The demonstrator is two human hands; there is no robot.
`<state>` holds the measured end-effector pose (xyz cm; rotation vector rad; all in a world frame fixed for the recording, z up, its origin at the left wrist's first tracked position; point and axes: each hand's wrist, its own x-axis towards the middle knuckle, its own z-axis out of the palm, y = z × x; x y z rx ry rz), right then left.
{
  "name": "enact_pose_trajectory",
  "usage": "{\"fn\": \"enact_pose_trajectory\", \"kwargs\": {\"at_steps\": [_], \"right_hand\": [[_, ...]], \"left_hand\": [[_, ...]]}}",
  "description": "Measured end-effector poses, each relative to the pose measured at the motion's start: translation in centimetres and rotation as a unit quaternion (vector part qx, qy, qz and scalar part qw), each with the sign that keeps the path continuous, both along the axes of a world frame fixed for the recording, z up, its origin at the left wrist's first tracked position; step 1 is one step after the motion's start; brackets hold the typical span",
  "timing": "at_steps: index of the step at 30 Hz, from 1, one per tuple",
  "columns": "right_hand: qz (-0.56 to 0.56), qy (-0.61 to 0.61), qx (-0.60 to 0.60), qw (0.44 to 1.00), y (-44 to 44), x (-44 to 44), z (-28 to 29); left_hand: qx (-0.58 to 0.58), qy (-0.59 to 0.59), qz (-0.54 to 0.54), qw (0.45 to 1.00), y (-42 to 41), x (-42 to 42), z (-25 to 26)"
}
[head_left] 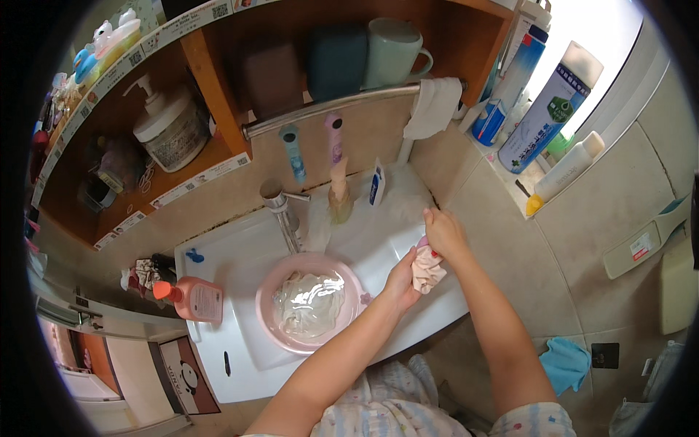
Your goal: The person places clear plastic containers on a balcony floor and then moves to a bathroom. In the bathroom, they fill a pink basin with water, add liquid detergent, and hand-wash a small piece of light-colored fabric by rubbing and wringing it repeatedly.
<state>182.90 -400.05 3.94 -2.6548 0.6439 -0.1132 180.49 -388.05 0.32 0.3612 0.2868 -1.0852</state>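
Note:
Over the right side of the white washbasin (251, 377), my left hand (403, 278) grips a bunched pale pink cloth (428, 273) with a small red mark. My right hand (445, 235) holds the cloth's upper end, where a mauve-pink part shows between the hands; I cannot tell what that part is. Left of my hands, a round pink plastic basin (265, 322) sits in the sink. Whitish fabric (311, 306) lies under water inside it. The chrome faucet (284, 218) stands behind the basin's rim.
A coral pump bottle (201, 300) stands at the counter's left. Behind the sink are a toothpaste tube (377, 184) and a small holder (341, 205). A wooden shelf (213, 93) and a metal rail (338, 112) overhang the back. Spray cans (546, 114) crowd the right ledge.

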Motion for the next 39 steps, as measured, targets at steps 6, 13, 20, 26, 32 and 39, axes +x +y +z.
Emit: {"fn": "enact_pose_trajectory", "kwargs": {"at_steps": [6, 13, 20, 26, 32, 39], "right_hand": [[0.018, -0.031, -0.039, 0.999, -0.1, -1.1, 0.5], [0.017, 0.02, -0.026, 0.999, -0.5, -0.9, 0.2], [0.012, 0.038, 0.005, 0.999, -0.5, -0.6, 1.5], [-0.002, 0.023, 0.043, 0.999, -0.6, 0.2, 0.5], [0.046, 0.009, -0.038, 0.998, -0.1, -0.9, -0.5], [0.032, 0.023, -0.009, 0.999, -1.0, 0.1, -0.3]], "left_hand": [[-0.038, -0.019, -0.009, 0.999, -0.4, -0.8, -0.7], [0.016, -0.015, -0.013, 1.0, -0.5, -0.5, 0.0], [0.005, -0.019, -0.019, 1.0, -0.7, 0.0, -1.0], [0.011, -0.006, -0.01, 1.0, -0.6, 0.0, -0.2], [0.012, -0.018, -0.018, 1.0, -0.3, -0.6, -0.8], [-0.006, -0.017, -0.014, 1.0, -0.5, 0.0, -1.7]]}}
